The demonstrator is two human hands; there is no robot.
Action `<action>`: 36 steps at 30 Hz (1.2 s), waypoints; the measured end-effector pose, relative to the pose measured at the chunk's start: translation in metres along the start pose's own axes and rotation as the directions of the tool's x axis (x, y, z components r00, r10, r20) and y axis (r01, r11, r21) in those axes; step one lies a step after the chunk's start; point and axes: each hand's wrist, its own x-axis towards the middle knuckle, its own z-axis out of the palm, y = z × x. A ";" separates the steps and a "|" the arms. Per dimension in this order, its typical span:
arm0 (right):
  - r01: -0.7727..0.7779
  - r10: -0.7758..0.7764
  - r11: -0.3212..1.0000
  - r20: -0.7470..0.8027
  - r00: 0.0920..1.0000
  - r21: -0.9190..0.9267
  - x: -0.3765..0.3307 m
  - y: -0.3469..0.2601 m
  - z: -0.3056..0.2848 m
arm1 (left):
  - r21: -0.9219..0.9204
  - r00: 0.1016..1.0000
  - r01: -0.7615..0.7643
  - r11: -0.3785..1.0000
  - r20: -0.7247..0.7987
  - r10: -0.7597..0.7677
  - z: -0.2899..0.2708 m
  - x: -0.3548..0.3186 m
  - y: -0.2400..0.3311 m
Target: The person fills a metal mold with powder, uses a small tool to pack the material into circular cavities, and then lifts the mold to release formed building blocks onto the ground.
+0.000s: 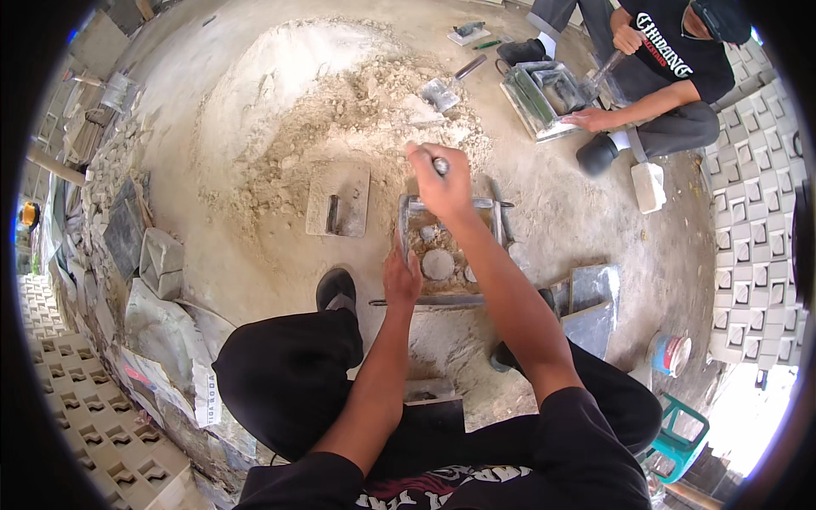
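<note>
A rectangular metal mould (405,223) lies on the floor in front of me, with sandy mix and round grey discs (439,264) inside. My left hand (402,276) grips its left side, the fingers partly hidden behind the wall. Above the mould's far end, my right hand (446,185) is closed round a tool's upright handle (440,166). Only the rounded top of that handle shows; the tool's lower part is hidden under my fist and forearm. A square float with a bar handle (333,214) rests on the floor left of the mould.
Beyond the mould spreads a heap of pale sandy powder (293,76), a trowel (440,95) at its right side. A co-worker (680,64) sits at the far right with another mould (544,93). Grey slabs (595,289), a bucket (671,354) and a green stool (682,438) stand at the right.
</note>
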 end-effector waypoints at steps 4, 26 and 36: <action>-0.003 0.004 0.999 -0.021 1.000 0.054 -0.009 0.005 -0.006 | -0.019 0.999 -0.044 0.999 -0.031 0.044 0.002 0.008 -0.002; -0.122 0.121 0.986 0.015 0.993 0.114 -0.021 0.000 -0.006 | -0.007 1.000 0.005 1.000 0.002 -0.005 -0.001 0.003 0.000; 0.034 -0.034 0.999 0.000 0.999 0.022 -0.039 -0.010 -0.013 | -0.052 0.999 -0.035 0.998 -0.018 0.035 0.005 0.008 -0.004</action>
